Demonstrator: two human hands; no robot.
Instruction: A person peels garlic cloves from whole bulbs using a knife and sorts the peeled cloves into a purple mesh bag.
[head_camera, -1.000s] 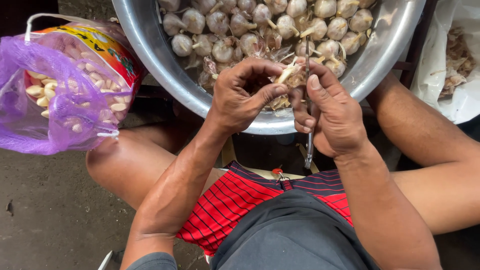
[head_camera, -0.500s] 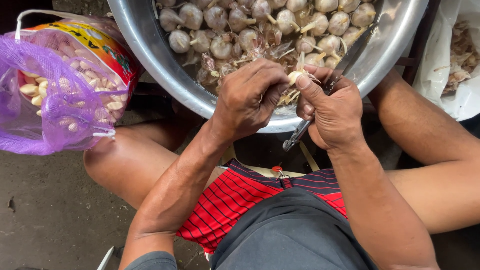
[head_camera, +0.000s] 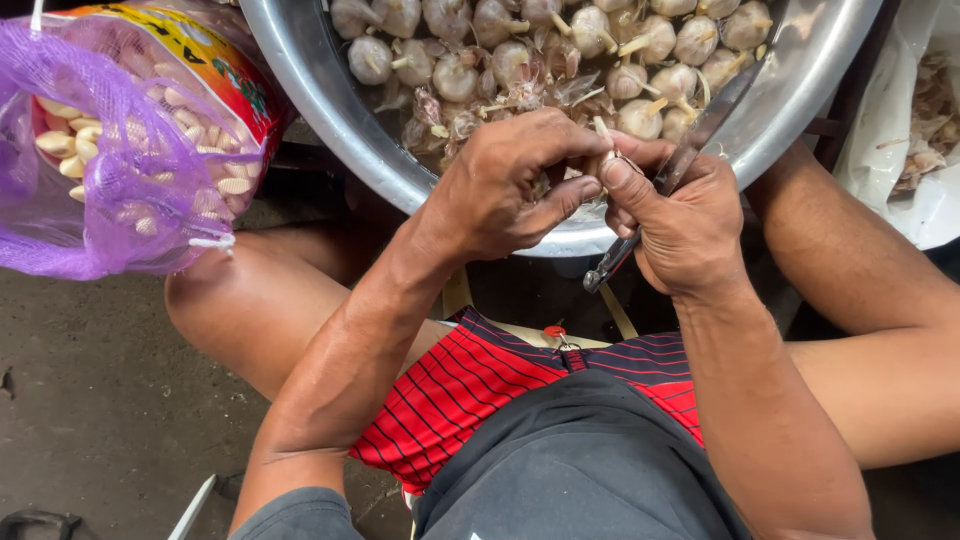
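My left hand (head_camera: 510, 185) is closed around a garlic bulb (head_camera: 604, 152) held over the near rim of a large metal bowl (head_camera: 320, 90). My right hand (head_camera: 680, 225) grips a knife (head_camera: 672, 170) whose blade points up toward the bowl's right side, and its thumb presses against the same bulb. Only a pale stem and a bit of the bulb show between the fingers. Several whole garlic bulbs (head_camera: 520, 45) with loose papery skins lie in the bowl just beyond my hands.
A purple mesh bag (head_camera: 110, 170) of peeled cloves hangs at the left over a colourful sack. A white plastic bag (head_camera: 925, 130) with garlic skins sits at the right. My bare knees flank the bowl above red striped shorts (head_camera: 470, 385). Grey floor lies at lower left.
The knife has swung from pointing downward to slanting up toward the bowl's right. Both hands stay together on the bulb at the bowl's rim.
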